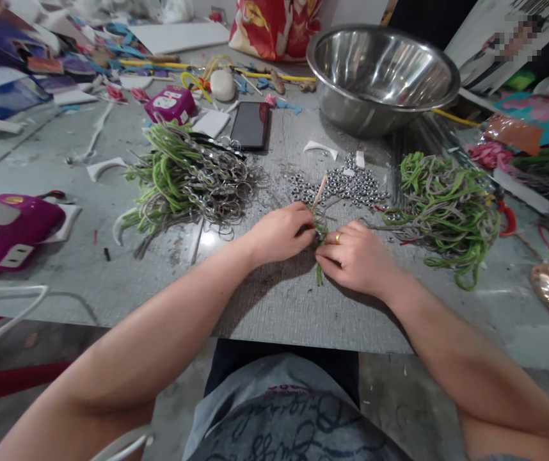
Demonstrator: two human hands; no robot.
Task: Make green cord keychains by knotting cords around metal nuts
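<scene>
My left hand (288,232) is closed on a short green cord (319,274), near a thin wooden stick (320,191) that pokes up beyond its fingertips. From the other side my right hand (358,256), with a ring on one finger, pinches the same cord. A small shiny bit shows between the two hands; the fingers hide most of it. Just beyond them lie many loose silver beads (346,187). To the left is a bundle of green and grey cords with metal rings (192,173). A tangled heap of green and grey cords (452,205) lies to the right.
A large steel bowl (384,83) stands at the back right. Behind the left bundle are a phone (250,125) and a purple box (171,105). A purple device (15,230) sits at far left. Scraps (54,57) clutter the back left. The table's front edge runs before me.
</scene>
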